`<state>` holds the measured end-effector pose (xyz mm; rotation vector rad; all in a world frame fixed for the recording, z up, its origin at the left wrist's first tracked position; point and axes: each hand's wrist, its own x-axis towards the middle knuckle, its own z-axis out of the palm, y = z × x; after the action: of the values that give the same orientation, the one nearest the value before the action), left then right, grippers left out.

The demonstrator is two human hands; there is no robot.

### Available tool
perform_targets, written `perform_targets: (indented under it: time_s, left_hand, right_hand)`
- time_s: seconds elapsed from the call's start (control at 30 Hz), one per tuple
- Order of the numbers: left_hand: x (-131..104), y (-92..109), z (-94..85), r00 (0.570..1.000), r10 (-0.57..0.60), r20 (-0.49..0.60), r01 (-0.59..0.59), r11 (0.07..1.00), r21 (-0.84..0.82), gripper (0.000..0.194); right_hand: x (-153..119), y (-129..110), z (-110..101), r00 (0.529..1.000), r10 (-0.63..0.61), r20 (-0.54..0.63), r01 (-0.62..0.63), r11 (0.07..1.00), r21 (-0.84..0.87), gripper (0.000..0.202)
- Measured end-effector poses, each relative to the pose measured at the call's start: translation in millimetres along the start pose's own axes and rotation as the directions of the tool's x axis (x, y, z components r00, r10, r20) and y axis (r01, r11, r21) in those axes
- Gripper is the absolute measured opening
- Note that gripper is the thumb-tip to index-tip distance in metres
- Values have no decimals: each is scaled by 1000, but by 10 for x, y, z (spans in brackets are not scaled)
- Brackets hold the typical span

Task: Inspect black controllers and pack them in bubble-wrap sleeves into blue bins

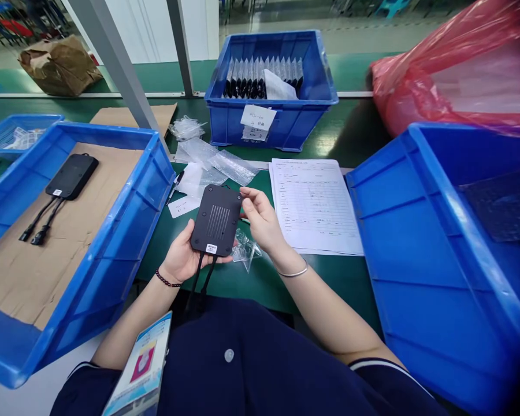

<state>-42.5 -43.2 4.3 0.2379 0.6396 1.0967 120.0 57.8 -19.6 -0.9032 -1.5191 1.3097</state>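
A flat black electronic box [217,219] with a slotted face, corner screws and a small white label is held up over the green table. Two black cables hang from its lower edge towards my lap. My left hand [182,254] grips the box by its lower left side, fingers passing beneath it. At its upper right corner, my right hand [262,219] pinches the edge with thumb and fingers. A crumpled clear plastic bag [246,249] lies on the table just below my right hand. A similar black box [72,175] with two cables rests in the left blue crate.
Large blue crates stand at left [156,190] and right [385,248]. Behind, a blue bin [260,124] holds a row of bagged black items. Printed sheets [316,208], clear bags [231,166] and a pen [175,188] lie between. A red plastic bag [416,86] bulges at back right.
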Motion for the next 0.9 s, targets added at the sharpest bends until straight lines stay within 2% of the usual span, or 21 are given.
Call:
perform_targets:
  time_s: [0.1, 0.17, 0.33, 0.5, 0.57, 0.63, 0.73, 0.8, 0.9]
  left_hand:
    - [-9, 7, 3, 1000, 10, -19, -10, 1000, -2, 62]
    - [-20, 14, 8, 1000, 18, -26, -18, 1000, 3, 62]
    - [-40, 28, 17, 998, 48, -45, -47, 998, 35, 60]
    - [-44, 7, 42, 987, 93, -134, -87, 995, 50, 54]
    - [-45, -1, 51, 979, 110, -171, -104, 993, 48, 51]
    - [-48, -3, 54, 976, 121, -183, -115, 992, 45, 50]
    - [-51, 6, 48, 976, 128, -178, -122, 991, 47, 51]
    - [-49, 16, 40, 978, 123, -167, -116, 992, 49, 52]
    - [-41, 29, 21, 985, 107, -134, -100, 994, 53, 56]
  right_hand:
    - [-123, -18, -30, 979, -205, 2, 200, 956, -216, 31]
    - [-189, -20, -59, 960, -279, 24, 272, 912, -306, 28]
    - [-290, -9, -125, 933, -355, 63, 349, 846, -404, 22]
    - [-391, -64, -59, 826, -512, 236, 553, 652, -519, 32]
    - [-421, -75, -17, 801, -532, 274, 582, 584, -567, 35]
    - [-440, -80, 13, 795, -527, 300, 587, 548, -595, 36]
    - [-456, -97, 27, 806, -524, 275, 575, 580, -577, 34]
    - [-456, -119, 21, 834, -515, 196, 535, 669, -516, 31]
    - [-434, -140, -9, 902, -423, 83, 415, 802, -430, 25]
